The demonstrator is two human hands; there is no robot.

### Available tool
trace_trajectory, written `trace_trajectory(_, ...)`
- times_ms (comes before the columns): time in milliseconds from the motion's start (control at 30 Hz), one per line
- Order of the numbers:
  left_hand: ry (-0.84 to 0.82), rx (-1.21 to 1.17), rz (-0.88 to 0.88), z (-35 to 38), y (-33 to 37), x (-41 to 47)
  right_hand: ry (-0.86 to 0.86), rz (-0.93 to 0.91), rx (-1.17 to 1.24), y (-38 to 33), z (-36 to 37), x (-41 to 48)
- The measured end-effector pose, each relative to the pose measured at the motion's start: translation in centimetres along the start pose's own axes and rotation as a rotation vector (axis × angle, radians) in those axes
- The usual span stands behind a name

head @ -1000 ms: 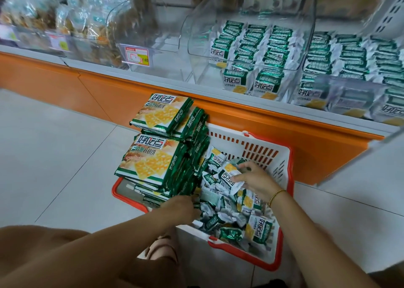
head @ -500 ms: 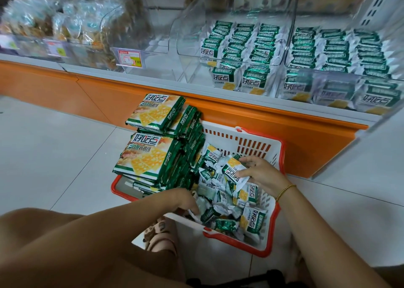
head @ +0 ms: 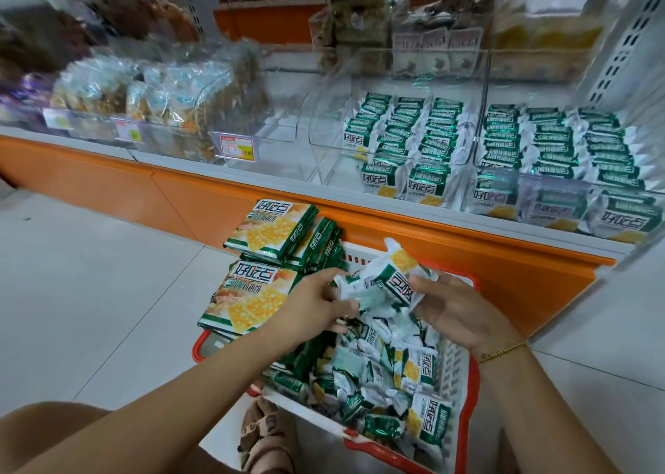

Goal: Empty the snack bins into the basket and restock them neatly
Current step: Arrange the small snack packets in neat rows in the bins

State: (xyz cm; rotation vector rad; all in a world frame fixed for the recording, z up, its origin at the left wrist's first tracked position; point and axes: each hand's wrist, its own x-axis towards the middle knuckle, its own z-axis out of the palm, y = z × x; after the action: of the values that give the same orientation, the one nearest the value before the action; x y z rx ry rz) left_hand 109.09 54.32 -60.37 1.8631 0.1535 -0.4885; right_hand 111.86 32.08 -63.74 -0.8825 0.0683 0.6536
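"While we hold both hands over the basket (head: 472, 394), what do we enter first?"

"Item one: a bunch of packets (head: 387, 281), white and green with a yellow cracker printed on them. Our left hand (head: 316, 304) grips its left side, fingers curled in. Our right hand (head: 457, 311) grips its right side, thumb and fingers closed on the wrappers. The bunch sits in the air just above the basket's far end, apart from the shelf (head: 273, 183)."

"And inside the basket?"

"Item two: loose packets (head: 396, 372) of the same kind, heaped in no order across its right part. Item three: big flat packs of the same brand in two piles at its left end, the lower pile (head: 252, 297) beside our left wrist, the upper pile (head: 273, 230) behind it, nearer the shelf. The basket, white with a red rim, stands on the pale floor (head: 90, 275) against the orange shelf base (head: 201, 203)."

"What do we log on the shelf?"

"Item four: two clear bins. The middle bin (head: 325, 138) holds packets in three neat rows, with more upright at its front; the right bin (head: 547, 189) holds three rows likewise. Further left, a price tag (head: 235, 147) on a bin front and bags of other snacks (head: 162, 95), too blurred to read. We also note a thin gold bracelet (head: 503, 352) on our right wrist and a sandalled foot (head: 268, 434) by the basket's near corner."
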Motion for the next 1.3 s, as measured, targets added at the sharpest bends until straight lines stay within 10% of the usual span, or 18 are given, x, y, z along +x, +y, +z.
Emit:
trace_trajectory(167,0.167,0.067,0.235,-0.7,1.4,0.2,-0.108,-0.027,0.191,-0.1,1.5,-0.2)
trace_trajectory(433,-0.009,-0.948,0.069,-1.8,4.6,0.3,-0.032,-0.165,0.061,-1.2,3.9,-1.2)
trace_trajectory(700,-0.293,-0.817,-0.301,-3.3,6.7,-0.3,-0.091,-0.264,-0.121,-4.1,5.4,-2.2)
trace_trajectory(1000,-0.106,-0.398,-0.001,-4.7,7.9,0.4,0.057,-0.294,-0.401,-7.9,4.3,-2.4)
trace_trajectory(1300,-0.036,-0.467,0.059,-3.0,9.2,1.4,0.055,-0.285,-0.519,-8.2,7.6,-0.2)
